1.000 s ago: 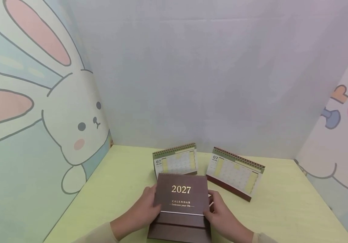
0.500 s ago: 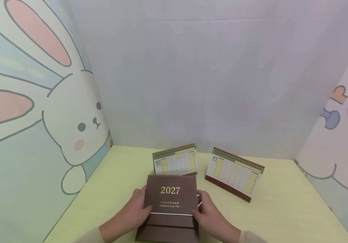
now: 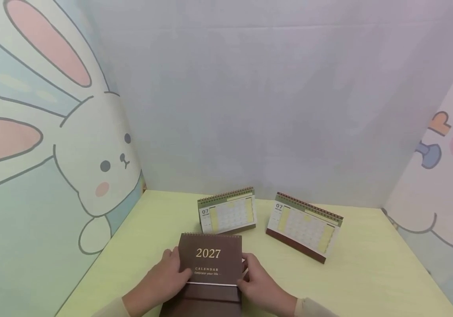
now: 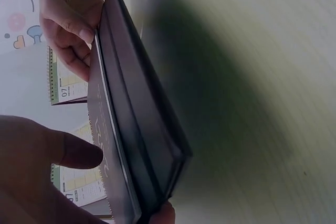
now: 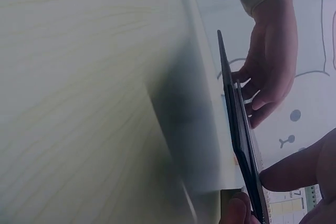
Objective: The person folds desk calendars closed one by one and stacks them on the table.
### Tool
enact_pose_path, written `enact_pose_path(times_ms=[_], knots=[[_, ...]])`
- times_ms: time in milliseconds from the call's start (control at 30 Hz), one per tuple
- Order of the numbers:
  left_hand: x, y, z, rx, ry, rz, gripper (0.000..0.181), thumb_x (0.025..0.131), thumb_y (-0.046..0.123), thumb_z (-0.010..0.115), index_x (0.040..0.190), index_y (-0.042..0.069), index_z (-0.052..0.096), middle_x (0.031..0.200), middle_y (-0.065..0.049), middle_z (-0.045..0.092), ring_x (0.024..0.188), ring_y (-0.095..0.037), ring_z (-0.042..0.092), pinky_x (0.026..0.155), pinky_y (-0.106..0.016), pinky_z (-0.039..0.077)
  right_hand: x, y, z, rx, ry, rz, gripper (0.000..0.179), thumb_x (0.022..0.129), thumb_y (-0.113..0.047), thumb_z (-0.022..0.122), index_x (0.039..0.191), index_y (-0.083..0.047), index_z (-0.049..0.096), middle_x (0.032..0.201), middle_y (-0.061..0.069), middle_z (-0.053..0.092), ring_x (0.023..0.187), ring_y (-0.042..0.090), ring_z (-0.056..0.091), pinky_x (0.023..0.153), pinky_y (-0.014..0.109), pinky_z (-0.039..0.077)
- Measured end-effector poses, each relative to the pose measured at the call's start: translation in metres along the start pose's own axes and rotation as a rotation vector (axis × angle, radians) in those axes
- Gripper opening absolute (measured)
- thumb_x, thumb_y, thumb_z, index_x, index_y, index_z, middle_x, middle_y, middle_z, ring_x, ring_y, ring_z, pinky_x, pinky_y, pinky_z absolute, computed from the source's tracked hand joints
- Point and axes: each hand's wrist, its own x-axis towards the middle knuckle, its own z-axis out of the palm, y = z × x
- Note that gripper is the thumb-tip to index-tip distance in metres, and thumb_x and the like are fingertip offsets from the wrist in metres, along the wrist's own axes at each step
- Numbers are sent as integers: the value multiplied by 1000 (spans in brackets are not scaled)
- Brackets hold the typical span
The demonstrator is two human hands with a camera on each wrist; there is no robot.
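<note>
A dark brown desk calendar (image 3: 210, 262) with gold "2027" lettering and a wire-bound top is at the front, its lower part cut off by the frame edge. My left hand (image 3: 167, 275) grips its left side, thumb on the cover. On the right side my right hand (image 3: 260, 284) pinches it, thumb in front and fingers behind. In the left wrist view the calendar (image 4: 123, 95) appears edge-on, raised over the table with a shadow below. The right wrist view shows its thin edge (image 5: 239, 124) between the hands; some fingers are hidden behind it.
Two desk calendars stand open on the pale yellow-green table (image 3: 341, 290): one at the back middle (image 3: 230, 213), one angled at the back right (image 3: 305, 226). A plain backdrop (image 3: 250, 97) rises behind, with cartoon-printed side panels (image 3: 104, 189) at both sides.
The brown calendar has moved left and slightly toward the front, with both hands holding it throughout. More of the back middle calendar shows; both standing calendars have stayed in place.
</note>
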Motion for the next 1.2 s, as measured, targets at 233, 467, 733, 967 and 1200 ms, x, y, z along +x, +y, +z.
enact_pose_path(times_ms=[233,467,733,967,1200], knots=[[1,-11,-4,92,23,-4,87,103,32,76,165,-20,47,129,-25,65,111,-36,67,97,-64,65,3,-3,10,0,-28,-21,65,104,10,67,162,19,39,120,15,63,85,8,61,74,21,52],[2,-17,-6,113,-11,-39,86,102,32,74,161,-24,47,127,-26,64,109,-38,66,96,-65,65,9,2,17,23,-78,-16,64,104,11,67,160,18,39,121,14,63,93,8,58,79,21,51],[5,-26,-1,126,-28,-68,75,101,32,74,145,-26,58,115,-22,61,97,-35,62,85,-57,64,11,5,19,20,-112,12,67,101,10,69,163,15,45,117,11,67,91,7,61,77,21,52],[8,-29,2,137,-45,-80,71,101,33,74,139,-26,59,110,-22,59,94,-34,62,82,-56,64,21,10,17,26,-200,-69,56,91,15,71,146,8,67,110,28,82,78,0,59,71,16,47],[8,-31,3,163,-43,-79,67,101,32,73,132,-26,62,108,-21,54,89,-34,59,77,-53,62,21,10,18,20,-203,-34,52,87,14,72,139,7,72,99,27,81,68,0,50,68,16,42]])
